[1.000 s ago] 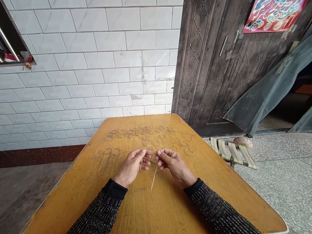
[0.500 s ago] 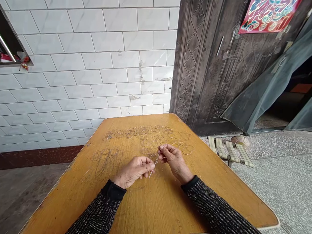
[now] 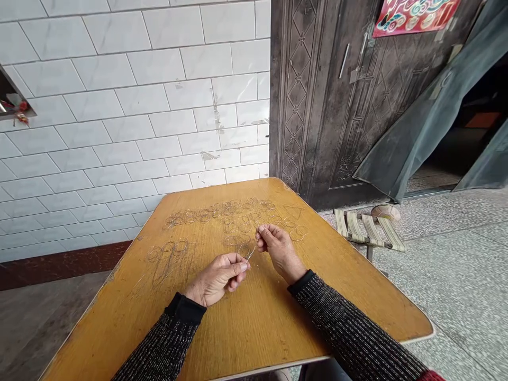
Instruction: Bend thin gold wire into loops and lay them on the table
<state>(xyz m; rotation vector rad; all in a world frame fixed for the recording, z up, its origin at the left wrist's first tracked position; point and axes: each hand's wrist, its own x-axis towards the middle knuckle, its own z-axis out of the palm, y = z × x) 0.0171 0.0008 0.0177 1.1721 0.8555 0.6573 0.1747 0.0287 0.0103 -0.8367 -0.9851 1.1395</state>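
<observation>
My L hand (image 3: 218, 278) & R hand (image 3: 280, 251), apart, each pinched the thin wire (image 3: 251, 254) btwn them; couldn't make out its ends in my grip. Wire loops (image 3: 228, 208) lay on the table (image 3: 250, 328) past both hands, too fine to count. Vs 1 sec ago, L hand sat nearer me, wire's dangling end out of sight.

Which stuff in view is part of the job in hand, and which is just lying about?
Part of the job:
thin strand, pinched by left hand and right hand
looped strands on the table, probably
table, as work surface

Just around:
strap-seat stool
rounded object beyond it
colourful poster
grey curtain
</observation>
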